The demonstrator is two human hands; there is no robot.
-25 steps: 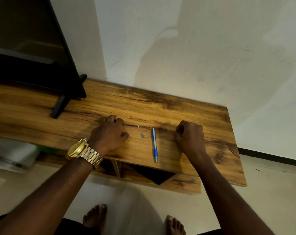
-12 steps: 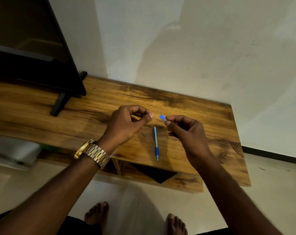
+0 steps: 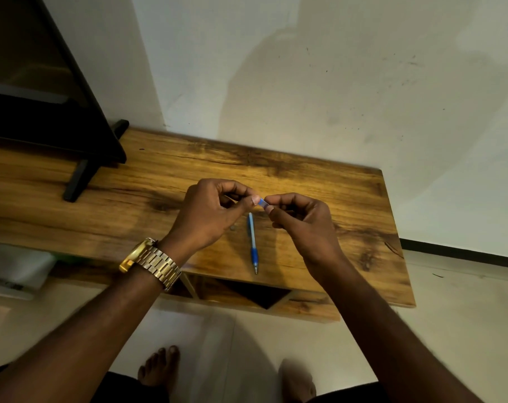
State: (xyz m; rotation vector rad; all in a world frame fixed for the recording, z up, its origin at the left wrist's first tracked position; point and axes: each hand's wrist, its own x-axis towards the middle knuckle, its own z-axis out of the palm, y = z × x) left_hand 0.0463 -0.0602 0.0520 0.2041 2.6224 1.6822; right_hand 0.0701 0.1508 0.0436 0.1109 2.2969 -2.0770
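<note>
A small blue piece (image 3: 263, 203) is held above the wooden table (image 3: 319, 181), pinched from the left by my left hand (image 3: 215, 213) and from the right by my right hand (image 3: 302, 225). Both hands have curled fingers, and their fingertips meet at the piece. What the piece is cannot be made out. Below the hands a blue and white pen (image 3: 252, 242) lies on the table, its tip pointing toward me. A tiny grey bit (image 3: 232, 228) lies just left of the pen.
A black TV (image 3: 43, 82) on a black foot (image 3: 81, 178) stands at the table's left. The wall runs close behind the table. My bare feet (image 3: 159, 370) stand on the pale floor in front. A white object (image 3: 14, 271) lies low at the left.
Both hands rose from resting as fists on the table. They came together, and the left hand now also pinches the blue piece that the right hand held alone.
</note>
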